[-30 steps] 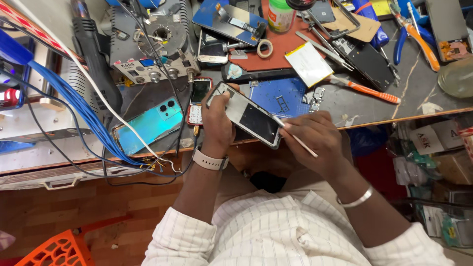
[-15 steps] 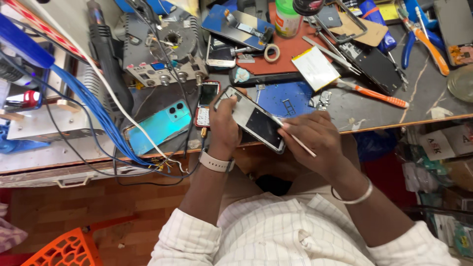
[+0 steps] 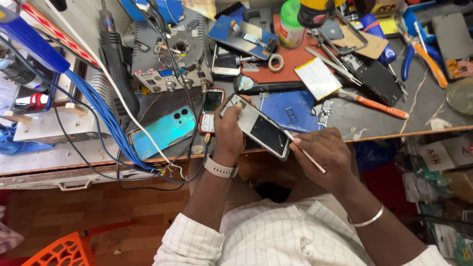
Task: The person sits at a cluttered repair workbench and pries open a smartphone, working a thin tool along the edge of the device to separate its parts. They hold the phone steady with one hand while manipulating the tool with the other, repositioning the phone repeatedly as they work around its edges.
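Observation:
My left hand [image 3: 227, 132] grips an opened smartphone [image 3: 261, 129] by its left end and holds it tilted above the bench's front edge. A white watch sits on that wrist. My right hand [image 3: 322, 155] pinches a thin pale stick tool [image 3: 306, 153] whose tip touches the phone's right edge. A silver bangle is on the right wrist. Just left of the held phone lies a small red keypad phone [image 3: 211, 109], and further left a turquoise phone back [image 3: 162, 130].
The workbench [image 3: 364, 118] is crowded: a grey hot-air station [image 3: 172, 61], a bundle of blue cables [image 3: 98, 113], a blue mat [image 3: 290, 108], an orange-handled screwdriver [image 3: 377, 104], pliers [image 3: 423, 49], a tape roll [image 3: 275, 62], a green-lidded jar [image 3: 290, 22]. An orange plastic stool [image 3: 59, 251] stands below left.
The view has shifted slightly, so the bench sits lower in frame. Both hands keep the same hold on the phone and the stick tool, with the tip staying at the phone's edge.

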### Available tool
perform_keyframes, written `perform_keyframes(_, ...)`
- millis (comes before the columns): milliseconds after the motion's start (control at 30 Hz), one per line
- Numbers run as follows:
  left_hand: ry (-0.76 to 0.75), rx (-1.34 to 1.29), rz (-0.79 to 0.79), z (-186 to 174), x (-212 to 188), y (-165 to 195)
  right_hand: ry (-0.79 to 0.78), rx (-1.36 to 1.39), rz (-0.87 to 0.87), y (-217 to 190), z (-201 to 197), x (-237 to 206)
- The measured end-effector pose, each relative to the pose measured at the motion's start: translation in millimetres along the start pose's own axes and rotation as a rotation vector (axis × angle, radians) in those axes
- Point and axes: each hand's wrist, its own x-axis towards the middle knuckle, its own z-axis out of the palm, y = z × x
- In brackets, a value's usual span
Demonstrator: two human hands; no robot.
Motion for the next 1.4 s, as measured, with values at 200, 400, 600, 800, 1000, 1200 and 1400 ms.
perform_keyframes(200, 0.015, 0.087, 0.0, -1, -4, -2, 0.006, 0.08, -0.017, 2, 14, 9)
perform_keyframes(400, -0.095, 0.648, 0.436, -2, -4, 0, 0.023, -0.018, -0.015, -5, -1, 3)
perform_keyframes(600, -0.05, 0.158, 0.074, -2, -6, 2, -0.008, 0.083, -0.019, -5, 11, 20)
perform_keyframes(800, -0.081, 0.693, 0.518, -5, -2, 3, 0.002, -0.013, -0.001, -13, -3, 8)
perform_keyframes(1000, -0.113, 0.406, 0.222, -15, -3, -7, 0.026, 0.084, -0.03, -11, 20, 24)
perform_keyframes(1200, -0.018, 0.995, 0.691, -21, -1, -19, 0.022, -0.042, -0.001, -26, 2, 15)
perform_keyframes(1400, -0.072, 0.797, 0.471, -17, -2, -11, 0.071, 0.038, -0.047, -25, 23, 31)
